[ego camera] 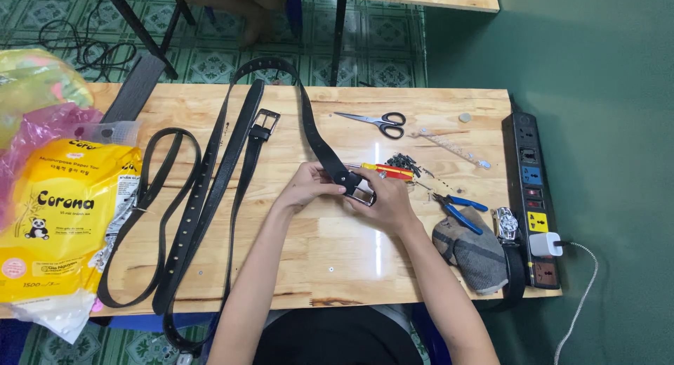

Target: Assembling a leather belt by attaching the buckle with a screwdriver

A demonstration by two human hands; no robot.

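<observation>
Both my hands meet at the middle of a wooden table [330, 259]. My left hand [306, 184] pinches the end of a black leather belt [314, 129] just behind its metal buckle [362, 193]. My right hand [388, 202] grips the buckle from the right side. The belt strap arches away over the table's far edge. A red and yellow screwdriver [387, 171] lies just beyond my right hand, touching a small pile of dark screws [405, 162].
Several more black belts [203, 196] lie at left, one with a square buckle [265, 120]. Scissors [379, 122], blue-handled pliers [460, 209], a grey pouch [474, 249], a black power strip [533, 196] and a yellow tissue pack [60, 217] crowd the edges.
</observation>
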